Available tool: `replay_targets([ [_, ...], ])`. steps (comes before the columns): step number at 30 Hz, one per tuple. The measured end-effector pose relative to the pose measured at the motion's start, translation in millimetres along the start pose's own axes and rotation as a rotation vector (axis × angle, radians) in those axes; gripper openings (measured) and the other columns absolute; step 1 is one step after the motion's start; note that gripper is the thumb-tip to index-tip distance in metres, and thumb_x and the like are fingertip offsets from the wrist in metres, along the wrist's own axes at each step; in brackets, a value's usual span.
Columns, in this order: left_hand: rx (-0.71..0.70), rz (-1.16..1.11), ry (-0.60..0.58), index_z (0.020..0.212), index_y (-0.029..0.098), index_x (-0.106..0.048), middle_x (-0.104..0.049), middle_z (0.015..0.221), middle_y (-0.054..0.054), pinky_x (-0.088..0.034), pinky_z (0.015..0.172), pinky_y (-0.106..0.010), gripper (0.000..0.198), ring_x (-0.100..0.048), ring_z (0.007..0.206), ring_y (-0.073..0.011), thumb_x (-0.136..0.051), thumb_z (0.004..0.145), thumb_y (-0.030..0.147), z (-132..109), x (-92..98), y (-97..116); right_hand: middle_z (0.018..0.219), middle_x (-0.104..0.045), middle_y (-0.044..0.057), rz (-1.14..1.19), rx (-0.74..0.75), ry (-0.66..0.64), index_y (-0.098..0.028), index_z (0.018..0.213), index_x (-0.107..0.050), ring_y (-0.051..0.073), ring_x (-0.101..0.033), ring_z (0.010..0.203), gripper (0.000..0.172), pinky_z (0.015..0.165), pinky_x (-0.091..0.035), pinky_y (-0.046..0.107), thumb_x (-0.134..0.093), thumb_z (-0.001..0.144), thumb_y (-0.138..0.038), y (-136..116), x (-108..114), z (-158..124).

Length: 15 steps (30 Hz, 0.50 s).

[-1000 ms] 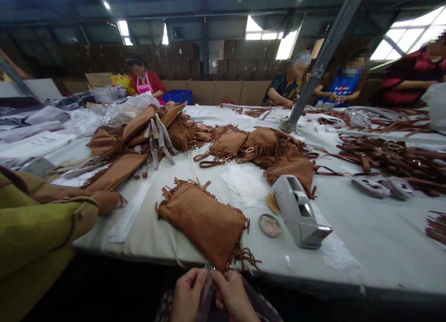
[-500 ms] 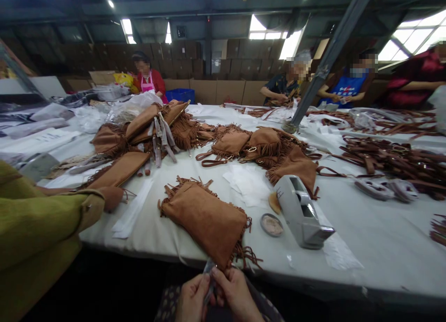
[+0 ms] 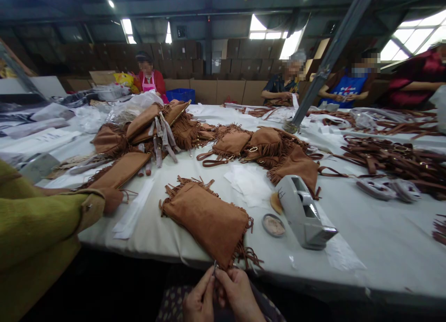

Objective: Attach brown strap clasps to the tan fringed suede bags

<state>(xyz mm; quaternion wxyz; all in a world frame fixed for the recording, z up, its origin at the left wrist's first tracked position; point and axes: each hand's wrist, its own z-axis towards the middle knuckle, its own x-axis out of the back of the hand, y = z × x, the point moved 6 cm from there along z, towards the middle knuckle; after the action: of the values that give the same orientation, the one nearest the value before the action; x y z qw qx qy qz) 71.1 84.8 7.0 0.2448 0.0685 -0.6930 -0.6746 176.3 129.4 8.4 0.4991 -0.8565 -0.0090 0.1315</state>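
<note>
A brown suede-like bag (image 3: 205, 217) with fringed edges lies at the table's front, its near corner pointing at me. Right at that corner, my left hand (image 3: 199, 298) is closed in a pinch, thumb and finger around the end of a small grey strip (image 3: 215, 266). My right hand (image 3: 239, 295) is closed beside it, fingertips meeting the left ones under the bag's corner. The fingers hide most of what lies between them, so I cannot tell what the right hand grips.
A grey tape dispenser (image 3: 303, 215), a small round dish (image 3: 273, 225) and white sheets (image 3: 245, 185) lie to the right. Behind are piled fringed bags (image 3: 139, 127) and brown straps (image 3: 393, 159). A co-worker's green sleeve (image 3: 45, 215) reaches in at left. A metal post (image 3: 324, 66) rises beyond.
The grey strip showed longer between my hands before; now only a small end shows. My left hand has moved slightly right, closer to the right hand. The bag has barely moved.
</note>
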Motion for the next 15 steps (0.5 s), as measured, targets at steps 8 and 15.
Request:
replay_targets([
  [8, -0.761, 0.645, -0.165, 0.139, 0.024, -0.031, -0.062, 0.063, -0.001, -0.048, 0.049, -0.016, 0.052, -0.06, 0.047, -0.0092, -0.033, 0.089, 0.008, -16.5, 4.2, 9.7, 0.05, -0.05, -0.004, 0.296, -0.21, -0.025, -0.014, 0.062, -0.055, 0.005, -0.043, 0.042, 0.027, 0.04, -0.037, 0.016, -0.069, 0.058, -0.036, 1.0, -8.0, -11.0],
  [15, -0.566, 0.541, -0.239, 0.132, 0.024, -0.045, -0.073, 0.086, -0.008, -0.055, 0.063, -0.02, 0.046, -0.069, 0.071, -0.0155, -0.033, 0.088, 0.013, -30.9, 33.9, -8.4, 0.045, -0.051, -0.004, 0.149, -0.154, -0.056, -0.012, 0.064, -0.058, 0.003, -0.04, 0.036, 0.04, 0.036, -0.036, 0.015, -0.077, 0.058, -0.047, -12.9, -11.7, -10.6],
])
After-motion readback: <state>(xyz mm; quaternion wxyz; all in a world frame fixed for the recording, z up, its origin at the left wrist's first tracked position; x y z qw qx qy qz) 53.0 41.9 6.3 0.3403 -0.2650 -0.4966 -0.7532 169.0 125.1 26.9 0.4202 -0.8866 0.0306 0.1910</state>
